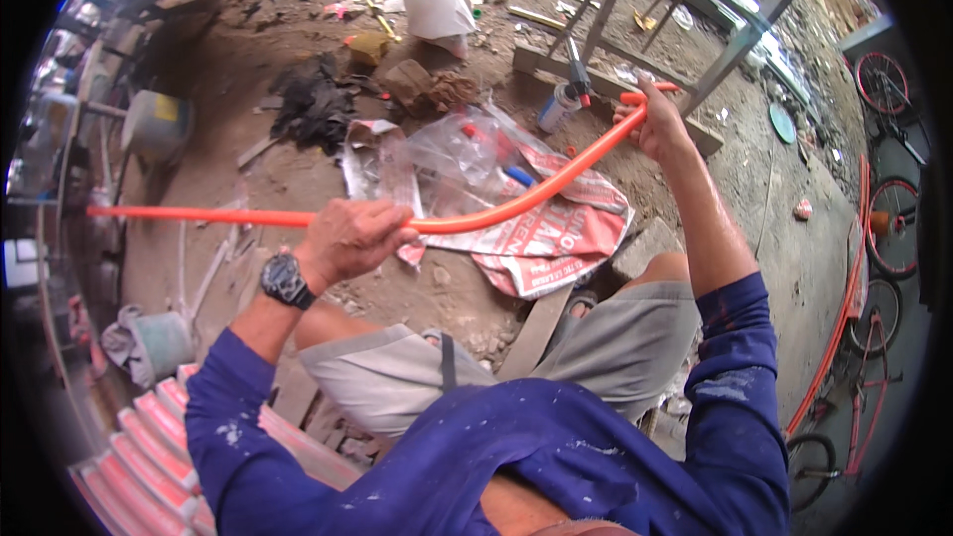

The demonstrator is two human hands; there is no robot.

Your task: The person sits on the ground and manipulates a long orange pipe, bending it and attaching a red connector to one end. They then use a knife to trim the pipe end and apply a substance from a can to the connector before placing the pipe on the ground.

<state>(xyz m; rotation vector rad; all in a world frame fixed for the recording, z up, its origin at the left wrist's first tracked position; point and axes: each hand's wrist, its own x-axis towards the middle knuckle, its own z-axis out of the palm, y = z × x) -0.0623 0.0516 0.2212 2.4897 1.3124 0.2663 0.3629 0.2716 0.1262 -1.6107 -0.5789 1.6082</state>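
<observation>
A long orange plastic pipe (516, 201) runs from the far left across the middle and curves upward to the right. My left hand (349, 238) is closed around its straight part near the centre; a black wristwatch (286, 280) sits on that wrist. My right hand (657, 121) grips the pipe close to its upper right end, arm stretched forward. The pipe is bent between the two hands. My knees in grey shorts are below it.
On the dirt floor lie a red-and-white printed sack (556, 238), clear plastic bags (447, 154), a white bag (434, 0), a spray can (558, 107) and rubble. A metal frame (695, 10) stands top right. Bicycles (884, 228) and another orange pipe (844, 318) are right; red-white tiles (149, 437) bottom left.
</observation>
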